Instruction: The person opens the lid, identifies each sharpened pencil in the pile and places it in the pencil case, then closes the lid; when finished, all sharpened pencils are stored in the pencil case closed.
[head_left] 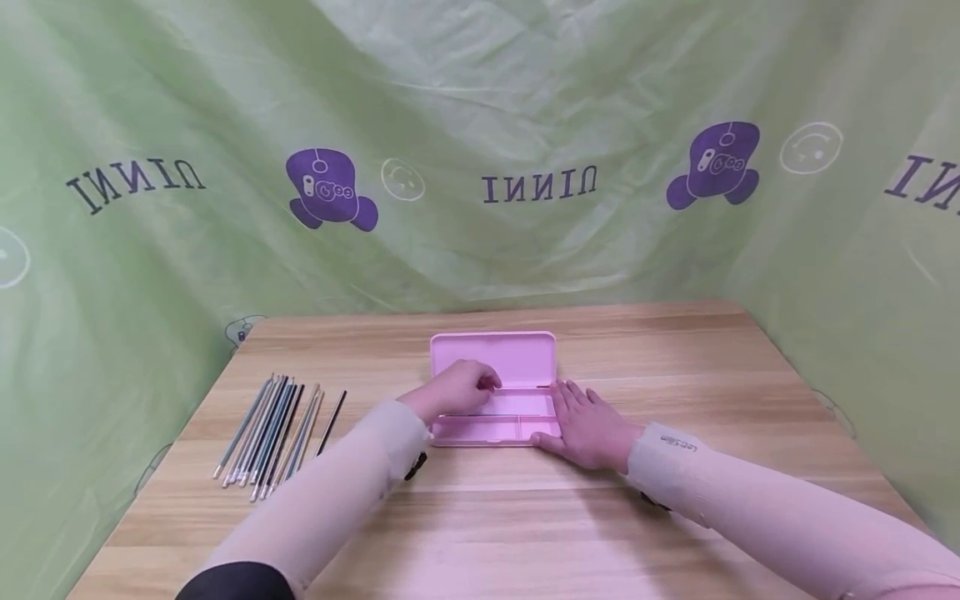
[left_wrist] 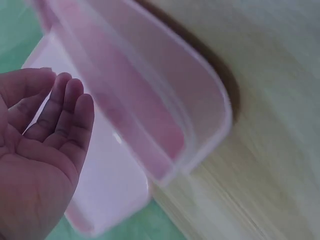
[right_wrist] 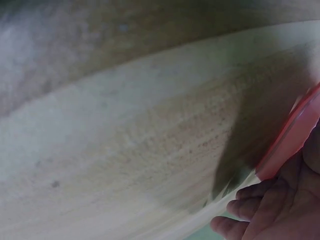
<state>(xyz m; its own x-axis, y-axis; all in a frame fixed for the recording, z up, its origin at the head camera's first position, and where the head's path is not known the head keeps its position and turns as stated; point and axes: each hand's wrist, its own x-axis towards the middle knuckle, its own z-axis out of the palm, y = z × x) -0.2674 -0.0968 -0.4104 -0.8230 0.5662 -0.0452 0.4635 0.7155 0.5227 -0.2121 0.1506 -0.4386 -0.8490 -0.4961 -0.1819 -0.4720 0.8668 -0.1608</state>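
Observation:
A pink pencil case (head_left: 491, 429) lies on the table with its lid (head_left: 517, 354) raised at the back. Its lower part is split into compartments, and a thin dark line runs along the long divider; whether that is a pencil I cannot tell. My left hand (head_left: 461, 387) is over the left part of the case. In the left wrist view that hand (left_wrist: 45, 135) has loosely bent fingers, thumb near the index fingertip, with nothing visible between them. My right hand (head_left: 592, 429) rests against the case's right end, fingers extended; in the right wrist view the pink edge (right_wrist: 290, 140) is beside it.
Several pencils (head_left: 277, 433) lie side by side on the left of the wooden table (head_left: 675, 358), with one dark pencil (head_left: 332, 422) slightly apart from them. A green printed curtain (head_left: 450, 250) hangs behind and at both sides.

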